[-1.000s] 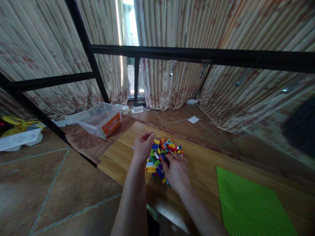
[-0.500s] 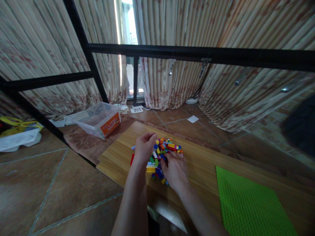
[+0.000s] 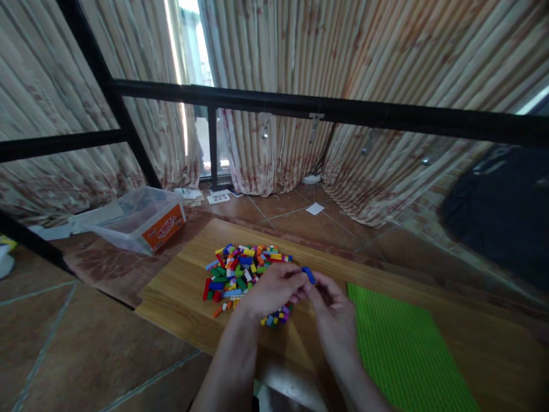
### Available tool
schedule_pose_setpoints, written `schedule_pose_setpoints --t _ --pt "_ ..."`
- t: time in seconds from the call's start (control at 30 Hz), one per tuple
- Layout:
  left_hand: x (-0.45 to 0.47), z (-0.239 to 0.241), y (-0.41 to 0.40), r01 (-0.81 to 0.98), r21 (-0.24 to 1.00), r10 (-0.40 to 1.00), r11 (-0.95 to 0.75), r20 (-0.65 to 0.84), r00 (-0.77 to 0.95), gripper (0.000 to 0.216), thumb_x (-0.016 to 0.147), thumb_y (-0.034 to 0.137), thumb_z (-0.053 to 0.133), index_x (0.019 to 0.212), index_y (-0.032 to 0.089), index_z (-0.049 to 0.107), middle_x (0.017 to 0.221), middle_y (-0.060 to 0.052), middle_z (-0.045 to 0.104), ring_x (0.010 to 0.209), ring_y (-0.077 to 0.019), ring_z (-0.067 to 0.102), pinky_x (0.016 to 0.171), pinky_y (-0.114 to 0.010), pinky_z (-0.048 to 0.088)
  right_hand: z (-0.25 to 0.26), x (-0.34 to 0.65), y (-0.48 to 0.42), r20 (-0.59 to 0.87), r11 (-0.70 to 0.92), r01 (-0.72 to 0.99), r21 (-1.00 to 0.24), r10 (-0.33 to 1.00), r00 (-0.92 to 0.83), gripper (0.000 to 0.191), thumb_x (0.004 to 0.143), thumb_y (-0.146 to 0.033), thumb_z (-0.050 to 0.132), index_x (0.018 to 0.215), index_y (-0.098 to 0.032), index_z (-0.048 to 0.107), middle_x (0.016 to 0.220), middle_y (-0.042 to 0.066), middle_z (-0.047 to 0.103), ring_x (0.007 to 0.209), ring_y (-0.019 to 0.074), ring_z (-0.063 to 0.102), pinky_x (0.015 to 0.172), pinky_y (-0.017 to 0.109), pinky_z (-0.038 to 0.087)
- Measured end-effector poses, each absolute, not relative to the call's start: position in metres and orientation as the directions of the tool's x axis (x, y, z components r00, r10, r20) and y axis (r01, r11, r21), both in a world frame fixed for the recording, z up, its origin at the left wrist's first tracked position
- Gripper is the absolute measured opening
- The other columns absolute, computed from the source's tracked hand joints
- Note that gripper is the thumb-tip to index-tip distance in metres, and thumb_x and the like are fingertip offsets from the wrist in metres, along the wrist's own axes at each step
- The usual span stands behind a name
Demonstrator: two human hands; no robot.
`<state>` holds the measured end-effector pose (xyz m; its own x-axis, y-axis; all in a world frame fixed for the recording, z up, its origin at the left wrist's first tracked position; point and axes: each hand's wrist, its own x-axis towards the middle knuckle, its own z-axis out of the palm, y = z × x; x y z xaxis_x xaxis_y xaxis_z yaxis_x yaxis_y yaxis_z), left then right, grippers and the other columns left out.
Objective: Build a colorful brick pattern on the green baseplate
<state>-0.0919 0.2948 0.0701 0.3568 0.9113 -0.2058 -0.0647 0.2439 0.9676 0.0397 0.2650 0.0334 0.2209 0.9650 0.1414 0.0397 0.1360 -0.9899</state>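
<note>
A blue toy brick [image 3: 307,274] with a curved outline is held up between my two hands, beside the pile. My right hand [image 3: 337,303] pinches it from the right with thumb and fingers. From the left, the closed fingertips of my left hand [image 3: 274,289] meet at the same brick, covering part of it. Behind and left of my left hand lies a heap of mixed coloured toy bricks [image 3: 240,269] on the wooden table [image 3: 180,286]. My left hand and wrist hide part of that heap. A green studded baseplate [image 3: 398,343] lies flat to the right of my right hand.
On the floor beyond the table's left end stands a clear plastic box [image 3: 141,217] with an orange label. A black metal frame [image 3: 257,97] crosses in front of striped curtains [image 3: 274,51]. A white paper [image 3: 315,209] lies on the tiles.
Both hands have left the heap and come together to its right, now with the blue brick between them. The view has turned to the right.
</note>
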Motion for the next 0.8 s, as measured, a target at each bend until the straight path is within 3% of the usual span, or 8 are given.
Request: schedule_pose_setpoints --t 0.1,0.23,0.33,0.43,0.57,0.67,0.8 --pt "-0.065 0.063 0.293 -0.107 0.968 0.93 0.226 -0.182 0.318 0.018 0.078 0.032 0.063 0.078 0.014 0.067 0.066 0.001 0.061 0.059 -0.0101 0.054 0.06 -0.023 0.045 0.028 0.057 0.268 0.04 0.073 -0.128 -0.989 0.969 0.245 0.032 0.069 -0.04 0.076 0.094 -0.021 0.071 0.092 0.005 0.074 0.083 0.0191 0.066 0.077 0.034 0.053" --pt "-0.05 0.055 0.294 -0.077 0.989 0.945 0.122 -0.092 0.314 0.013 0.075 0.021 0.062 0.082 0.015 0.072 0.071 -0.001 0.067 0.062 -0.0108 0.055 0.062 -0.023 0.045 0.025 0.08 0.271 0.02 0.05 -0.177 -0.983 0.986 0.166 0.035 0.066 -0.038 0.078 0.097 -0.023 0.072 0.093 0.003 0.074 0.086 0.0185 0.067 0.08 0.033 0.054" --pt "-0.043 0.051 0.295 -0.083 0.995 0.949 0.059 -0.03 0.315 0.015 0.073 0.018 0.063 0.083 0.015 0.074 0.073 -0.001 0.069 0.065 -0.0118 0.058 0.064 -0.023 0.046 0.027 0.094 0.271 0.014 0.028 -0.136 -0.99 0.995 0.101 0.037 0.072 -0.041 0.074 0.105 -0.025 0.072 0.1 0.004 0.074 0.091 0.0194 0.067 0.082 0.035 0.054" --pt "-0.035 0.046 0.295 -0.092 0.995 0.967 0.048 -0.023 0.254 0.013 0.069 0.017 0.067 0.081 0.014 0.073 0.073 -0.002 0.071 0.067 -0.013 0.061 0.066 -0.023 0.047 0.029 0.102 0.271 0.037 0.039 -0.032 -0.999 0.998 0.051 0.032 0.076 -0.044 0.071 0.101 -0.024 0.074 0.102 0.006 0.075 0.095 0.0212 0.068 0.087 0.037 0.053" --pt "-0.025 0.038 0.296 -0.032 0.999 0.977 0.043 -0.035 0.211 0.01 0.069 0.017 0.067 0.077 0.013 0.072 0.074 -0.003 0.072 0.067 -0.0141 0.063 0.067 -0.025 0.049 0.023 0.11 0.272 0.058 0.053 0.059 -0.997 0.993 0.098 0.035 0.078 -0.051 0.066 0.096 -0.022 0.075 0.1 0.008 0.075 0.095 0.0231 0.068 0.088 0.038 0.053" --pt "-0.024 0.035 0.296 0.085 0.996 0.976 0.002 -0.02 0.218 0.012 0.071 0.014 0.063 0.079 0.013 0.072 0.076 -0.004 0.072 0.069 -0.0149 0.064 0.068 -0.025 0.05 0.015 0.116 0.275 -0.003 -0.005 0.009 -1.0 0.983 0.186 0.045 0.079 -0.058 0.061 0.096 -0.019 0.073 0.096 0.01 0.075 0.084 0.0224 0.069 0.079 0.038 0.055" --pt "-0.035 0.036 0.296 0.442 0.884 0.972 -0.154 0.056 0.227 0.02 0.074 0.009 0.056 0.085 0.015 0.072 0.08 -0.005 0.073 0.074 -0.0164 0.065 0.07 -0.026 0.05 0.011 0.124 0.276 -0.07 -0.064 -0.032 -0.997 0.966 0.249 0.051 0.075 -0.063 0.063 0.096 -0.017 0.072 0.092 0.009 0.074 0.077 0.0209 0.068 0.071 0.035 0.056"
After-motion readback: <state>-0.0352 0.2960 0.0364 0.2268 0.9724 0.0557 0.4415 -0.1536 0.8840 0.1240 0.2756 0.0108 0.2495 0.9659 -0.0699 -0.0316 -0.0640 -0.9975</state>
